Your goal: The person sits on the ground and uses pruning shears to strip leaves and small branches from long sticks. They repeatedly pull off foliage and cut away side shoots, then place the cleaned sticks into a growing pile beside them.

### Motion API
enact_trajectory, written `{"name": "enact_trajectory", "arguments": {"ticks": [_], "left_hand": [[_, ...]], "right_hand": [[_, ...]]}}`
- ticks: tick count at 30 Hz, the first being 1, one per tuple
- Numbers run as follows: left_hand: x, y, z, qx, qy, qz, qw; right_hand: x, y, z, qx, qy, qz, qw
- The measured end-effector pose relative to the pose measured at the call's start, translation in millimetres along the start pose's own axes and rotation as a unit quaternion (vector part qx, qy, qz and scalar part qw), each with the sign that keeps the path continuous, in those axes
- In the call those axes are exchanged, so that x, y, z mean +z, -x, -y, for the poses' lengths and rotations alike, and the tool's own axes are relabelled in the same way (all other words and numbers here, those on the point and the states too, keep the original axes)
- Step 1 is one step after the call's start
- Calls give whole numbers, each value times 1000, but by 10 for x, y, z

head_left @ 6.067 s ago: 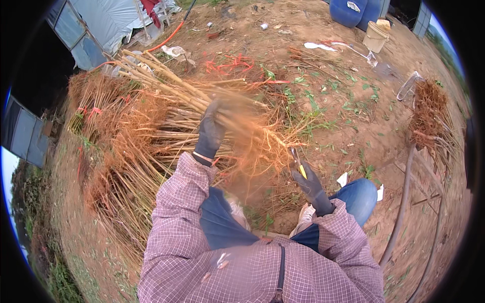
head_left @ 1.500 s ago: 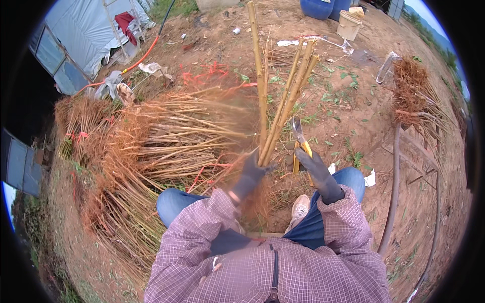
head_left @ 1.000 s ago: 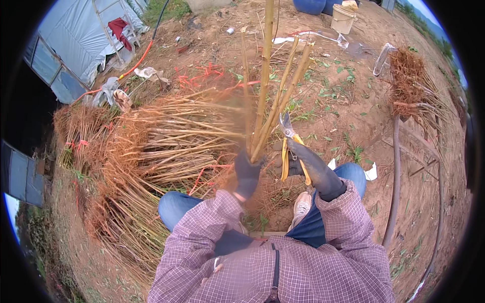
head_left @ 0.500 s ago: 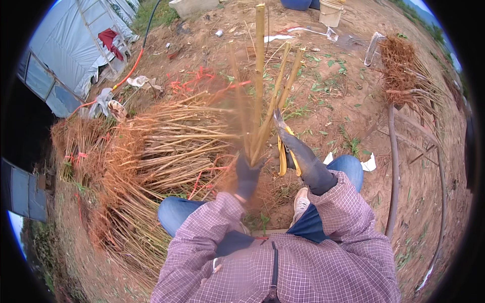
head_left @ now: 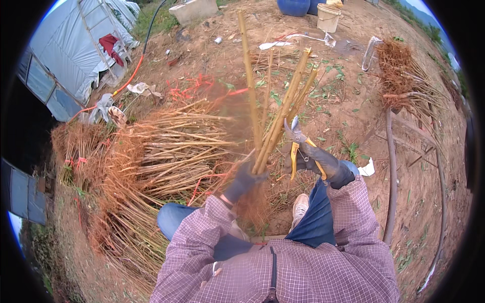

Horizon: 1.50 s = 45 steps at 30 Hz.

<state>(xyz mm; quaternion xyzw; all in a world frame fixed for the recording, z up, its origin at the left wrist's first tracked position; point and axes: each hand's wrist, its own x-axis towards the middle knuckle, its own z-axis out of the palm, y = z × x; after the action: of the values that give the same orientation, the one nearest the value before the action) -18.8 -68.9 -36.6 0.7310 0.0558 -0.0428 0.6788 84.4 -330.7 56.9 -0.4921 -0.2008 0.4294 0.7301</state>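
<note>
Between the person's knees, left hand (head_left: 242,183) clenched round the lower part of a few rooted stems (head_left: 284,113); fingers wrapped tight, stems standing roughly upright and fanned out at the top, reddish roots (head_left: 252,206) hanging just below the fist, blurred. Right hand (head_left: 328,164) has its fingers round the yellow handles of pruning shears (head_left: 299,136); handles spread, blades look parted, tips right beside the stems, can't tell if touching. Progress, judged from this view: held stems have pale, blunt upper ends, so they look cut already; whether these roots have been trimmed, can't tell. Handful is in the grip, not laid down or tied. To the left, big heap of stems (head_left: 187,151) on the ground, roots mostly toward its left side, many ends bare and leafless; can't say which of these are finished and which wait. Smaller bunch with red ties (head_left: 81,159) at the heap's far left, so some bundling seems done. Loose red strips (head_left: 194,88) lie beyond the heap, apparently unused. Over on the right, another root-heavy bundle (head_left: 396,65) appears to rest on a frame (head_left: 390,177), well apart from both hands; role unclear. Leaf scraps and clippings scattered about the soil suggest cutting is well under way; overall count left, not readable.
</note>
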Motion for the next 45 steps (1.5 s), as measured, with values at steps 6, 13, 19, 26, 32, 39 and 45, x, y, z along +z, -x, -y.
{"name": "enact_trajectory", "arguments": {"ticks": [6,13,19,26,32,39,45], "left_hand": [[-27,7,-31,24,-12,76,997],[-110,-33,19,2,92,157,983],[-33,82,-221,-16,-43,167,985],[-120,48,140,-35,60,190,979],[87,125,-238,-42,111,179,977],[63,103,-57,-7,94,186,978],[142,134,-195,-38,115,171,978]], "right_hand": [[34,-27,232,-6,-35,32,999],[21,93,304,72,39,74,994],[-4,43,347,64,44,55,995],[461,72,273,-47,93,-62,993],[458,-95,-141,-115,153,-263,946],[656,-144,-10,-122,61,-238,962],[712,-205,-43,-174,1,-249,953]]}}
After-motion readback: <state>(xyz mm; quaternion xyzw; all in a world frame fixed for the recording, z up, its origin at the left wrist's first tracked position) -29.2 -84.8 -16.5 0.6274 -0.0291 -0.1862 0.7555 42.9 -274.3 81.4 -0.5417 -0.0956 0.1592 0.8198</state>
